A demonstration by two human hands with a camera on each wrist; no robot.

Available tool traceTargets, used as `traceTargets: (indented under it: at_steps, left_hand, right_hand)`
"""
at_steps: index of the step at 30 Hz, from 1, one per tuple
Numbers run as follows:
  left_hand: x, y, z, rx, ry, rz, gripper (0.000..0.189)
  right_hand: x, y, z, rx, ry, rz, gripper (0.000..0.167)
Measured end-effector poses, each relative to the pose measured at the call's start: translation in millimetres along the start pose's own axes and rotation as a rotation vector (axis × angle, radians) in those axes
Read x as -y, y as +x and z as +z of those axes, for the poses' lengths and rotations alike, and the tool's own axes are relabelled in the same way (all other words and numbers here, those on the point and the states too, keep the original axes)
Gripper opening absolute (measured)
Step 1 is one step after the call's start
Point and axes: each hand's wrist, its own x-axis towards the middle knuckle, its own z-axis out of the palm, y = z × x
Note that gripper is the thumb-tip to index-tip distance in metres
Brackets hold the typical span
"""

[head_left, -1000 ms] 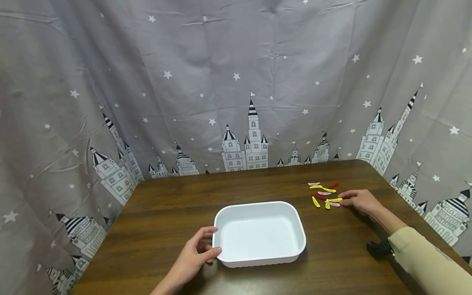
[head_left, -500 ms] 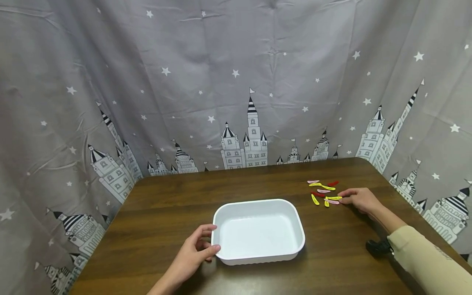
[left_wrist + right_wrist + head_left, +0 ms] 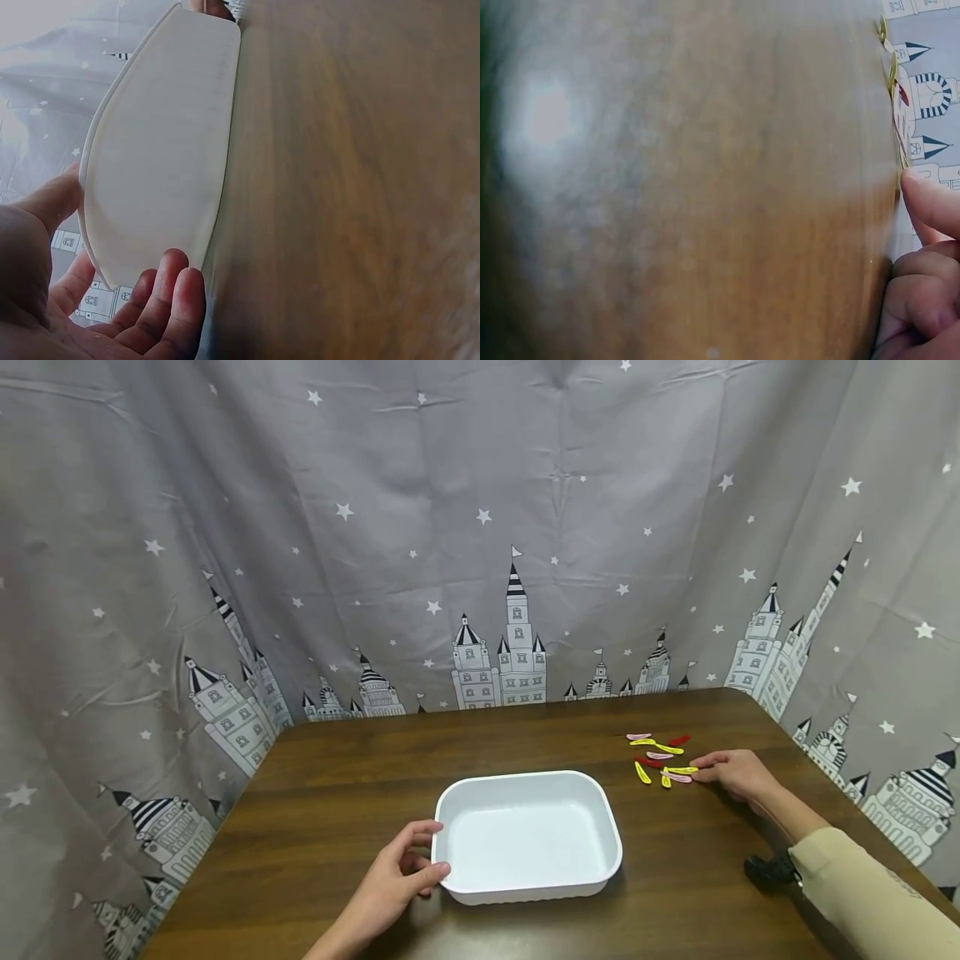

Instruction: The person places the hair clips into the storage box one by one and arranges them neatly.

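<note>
Apparently, the right hand (image 3: 738, 774) is pinching between its fingers the right end of a slender yellow clip (image 3: 681, 770), whose long axis is running leftward above a pink clip (image 3: 678, 778) on the wood-grained desk (image 3: 352, 768), while the left hand (image 3: 392, 875) is gripping the smooth, round-cornered white tray (image 3: 532, 843) by its left side.

So the tray (image 3: 532, 843) is plain white, the table (image 3: 352, 777) under it is brown woodgrain, the clips (image 3: 659, 756) to its right are a yellow, pink and red mix, and the curtain (image 3: 450, 460) behind it is grey with white stars (image 3: 483, 516) and black-and-white castles (image 3: 518, 652).
</note>
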Motion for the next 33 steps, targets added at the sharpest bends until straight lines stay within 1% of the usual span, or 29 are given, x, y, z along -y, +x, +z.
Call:
traceTargets:
  at_steps: [8, 11, 15, 17, 19, 26, 29, 33]
  left_hand:
    - [-4.9, 1.1, 1.2, -0.013, 0.01, 0.021, 0.053]
    - [-6.7, 1.3, 2.8, -0.038, 0.03, 0.042, 0.051]
    - [-7.6, -0.2, 4.2, -0.088, 0.064, 0.068, 0.045]
    - [-7.4, -1.2, 4.0, -0.098, 0.077, 0.077, 0.042]
    - [-7.1, -2.0, 3.3, -0.1, 0.088, 0.078, 0.04]
    - [-6.6, -1.6, -0.7, -0.079, 0.122, 0.041, 0.042]
    - [-5.8, -1.9, -1.1, -0.073, 0.12, 0.048, 0.043]
    - [-5.4, -2.4, 0.3, -0.081, 0.109, 0.05, 0.043]
  right_hand:
    - [-2.9, -0.1, -3.3, 0.0, 0.075, -0.016, 0.046]
    - [-2.8, -0.3, -5.3, -0.006, 0.091, -0.016, 0.048]
    - [-1.9, -0.2, -6.5, -0.007, 0.103, -0.019, 0.048]
    - [-1.6, -0.2, -6.3, -0.002, 0.108, -0.02, 0.049]
    - [-1.4, -0.6, -5.8, 0.0, 0.115, -0.018, 0.049]
    - [-0.9, -2.6, -5.0, -0.007, 0.103, -0.016, 0.049]
    - [0.4, -3.1, -5.3, -0.002, 0.122, -0.019, 0.05]
    - [2.5, -4.4, -5.1, -0.004, 0.143, -0.027, 0.049]
